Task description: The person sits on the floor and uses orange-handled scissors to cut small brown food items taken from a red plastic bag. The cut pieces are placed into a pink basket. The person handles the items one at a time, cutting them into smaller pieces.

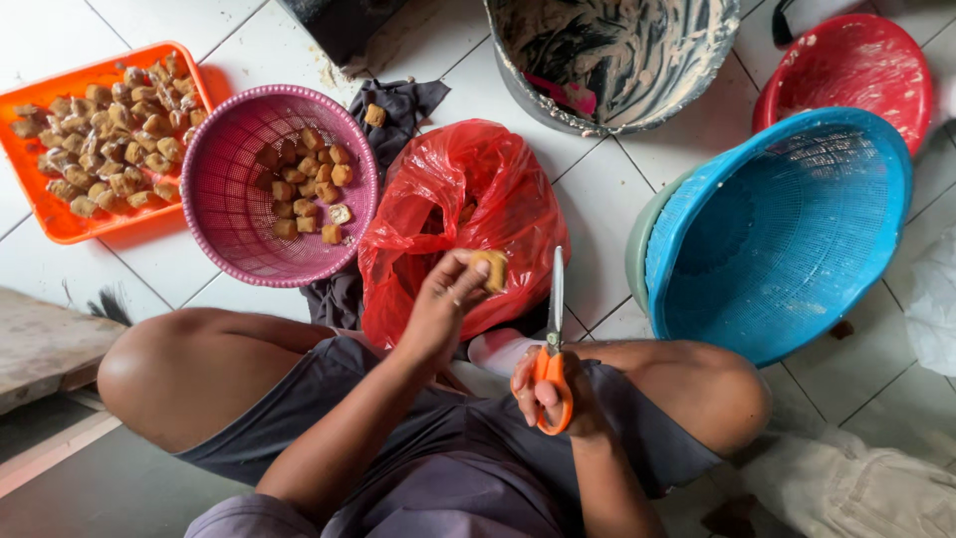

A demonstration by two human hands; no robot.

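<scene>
My left hand [443, 304] holds a brown fried tofu cube [491, 269] between its fingertips, just over a red plastic bag [453, 204] on the floor. My right hand [553, 394] grips orange-handled scissors [555, 339] with the blades shut and pointing up, right beside the cube. A pink basket [224, 214] to the left holds several of the same cubes. An orange tray [45, 209] at far left is full of them. One loose cube [374, 115] lies on a dark cloth [398, 105].
A blue basket [787, 239] nested in a grey-green bowl sits to the right, with a red basket [856, 65] behind it. A large batter-smeared metal pot [612, 55] stands at the top. My bare knees flank the bag on the white tiled floor.
</scene>
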